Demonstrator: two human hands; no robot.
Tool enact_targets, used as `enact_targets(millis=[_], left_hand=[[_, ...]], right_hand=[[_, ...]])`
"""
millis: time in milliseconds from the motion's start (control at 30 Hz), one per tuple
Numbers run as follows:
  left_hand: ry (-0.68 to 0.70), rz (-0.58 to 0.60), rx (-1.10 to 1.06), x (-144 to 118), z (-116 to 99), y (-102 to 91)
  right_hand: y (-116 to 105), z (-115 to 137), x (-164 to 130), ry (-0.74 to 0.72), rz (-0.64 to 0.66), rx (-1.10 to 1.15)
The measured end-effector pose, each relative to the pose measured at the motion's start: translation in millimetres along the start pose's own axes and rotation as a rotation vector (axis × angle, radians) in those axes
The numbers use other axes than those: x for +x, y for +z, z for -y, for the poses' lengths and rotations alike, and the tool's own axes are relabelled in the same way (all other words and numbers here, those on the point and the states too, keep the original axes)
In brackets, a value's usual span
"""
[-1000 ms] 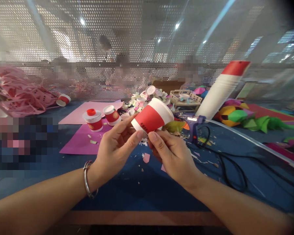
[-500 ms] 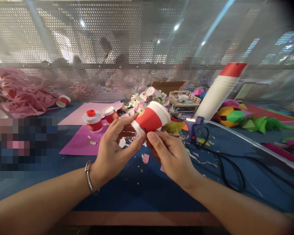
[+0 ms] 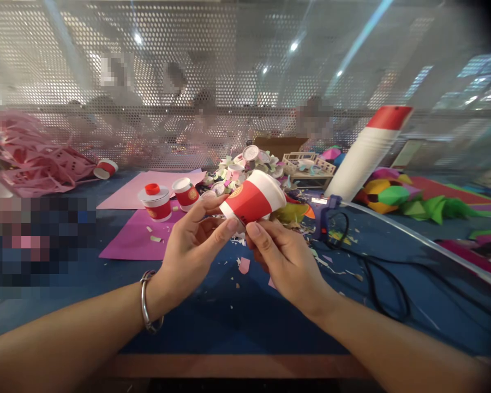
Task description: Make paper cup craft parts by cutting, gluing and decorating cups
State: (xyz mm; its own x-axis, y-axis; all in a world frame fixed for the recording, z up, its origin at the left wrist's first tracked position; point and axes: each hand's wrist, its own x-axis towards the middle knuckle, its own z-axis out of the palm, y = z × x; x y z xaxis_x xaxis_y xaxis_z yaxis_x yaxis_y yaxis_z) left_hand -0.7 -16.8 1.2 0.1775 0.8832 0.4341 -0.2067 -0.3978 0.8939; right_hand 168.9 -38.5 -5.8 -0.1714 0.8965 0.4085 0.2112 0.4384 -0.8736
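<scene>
Both grips on cup (image 3: 253, 199), rotated slightly

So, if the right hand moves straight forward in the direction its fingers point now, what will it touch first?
The right hand points up and left, and its fingertips already touch the small red-and-white paper cup held by both hands. Past the cup probably lies the heap of paper scraps, though depth is unclear.

A blue-covered desk (image 3: 237, 316) is carrying purple paper (image 3: 135, 234), paper scraps (image 3: 244, 265), a glue gun (image 3: 325, 215) — its black cord (image 3: 376, 284) trailing right.
</scene>
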Motion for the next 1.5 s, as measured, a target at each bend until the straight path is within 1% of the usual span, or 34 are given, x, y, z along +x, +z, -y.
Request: enact_targets(millis=[200,267,367,467,567,700,800,900,1000,1167,1500], left_hand=[[-0.008,-0.027,-0.019,1,0,0.7],[-0.004,-0.018,-0.006,0,1,0.7],[0.023,0.002,0.05,-2,4,0.6],[0.059,-0.018,0.137,-4,5,0.5],[0.07,-0.036,0.175,-4,5,1.0],[0.078,-0.049,0.175,-3,5,2.0],[0.082,-0.05,0.191,-2,5,1.9],[0.067,-0.022,0.203,-2,7,1.2],[0.06,0.001,0.203,-2,8,0.8],[0.079,-0.018,0.203,-1,7,1.0],[0.082,-0.031,0.157,1,10,2.2]], right_hand=[[1,1,1,0.019,-0.017,0.014],[2,0,1,0.006,-0.028,0.011],[1,0,2,-0.018,-0.032,-0.041],[1,0,2,-0.024,-0.024,-0.081],[0,1,2,-0.022,-0.029,-0.12],[1,1,2,0.0,-0.037,-0.141],[1,-2,2,0.031,-0.031,-0.069],[2,-5,3,0.048,-0.021,-0.027],[1,-6,3,0.039,-0.018,-0.062],[0,-3,3,0.023,-0.034,-0.129],[1,-3,3,0.051,-0.031,-0.121]])
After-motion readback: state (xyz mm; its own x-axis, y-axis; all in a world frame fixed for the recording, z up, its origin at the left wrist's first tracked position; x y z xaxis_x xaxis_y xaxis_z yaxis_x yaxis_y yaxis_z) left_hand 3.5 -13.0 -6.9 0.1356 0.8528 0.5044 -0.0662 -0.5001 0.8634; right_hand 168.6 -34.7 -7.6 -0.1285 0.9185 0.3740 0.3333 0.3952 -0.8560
